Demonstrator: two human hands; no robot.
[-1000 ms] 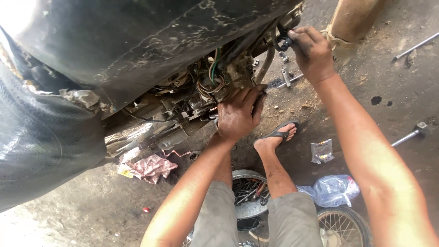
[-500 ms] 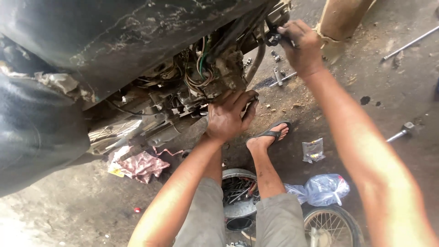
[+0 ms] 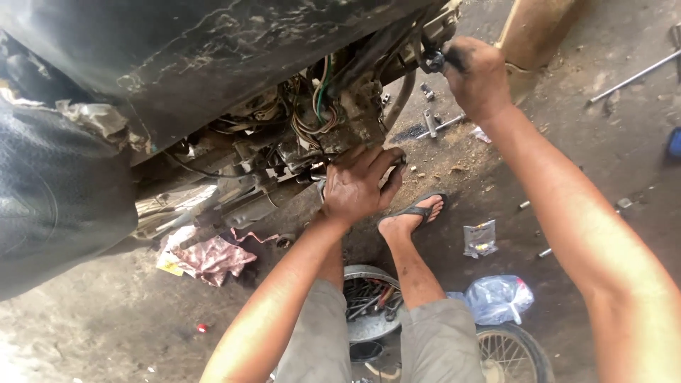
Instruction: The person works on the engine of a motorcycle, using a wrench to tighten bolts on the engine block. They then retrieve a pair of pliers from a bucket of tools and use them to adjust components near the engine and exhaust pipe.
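A dark, scuffed motorcycle body (image 3: pixel 213 64) fills the upper left of the view, with a black seat or cover (image 3: pixel 57 198) bulging at the left edge. Under it sits the grimy engine block (image 3: pixel 312 145), crossed by a tangle of coloured wires (image 3: pixel 319 106). The ground (image 3: pixel 582 177) is dusty concrete. The left hand (image 3: pixel 358 186) presses against the lower side of the engine, its fingers curled around a part there; what they grip is hidden by the hand itself. The right hand (image 3: pixel 479 74) is raised at the upper right of the engine, fingers clenched on a dark metal tool (image 3: pixel 430 60) that meets the frame. A sandalled foot (image 3: pixel 415 213) rests just below the left hand. Near the knees lie a spoked wheel (image 3: pixel 514 354) and a round metal tray of tools (image 3: pixel 369 305), with a clear plastic bag (image 3: pixel 496 298) between them. A crumpled pink rag (image 3: pixel 209 257) lies to the left, a small packet (image 3: pixel 481 237) to the right, and a long metal rod (image 3: pixel 631 78) lies well apart at the upper right.
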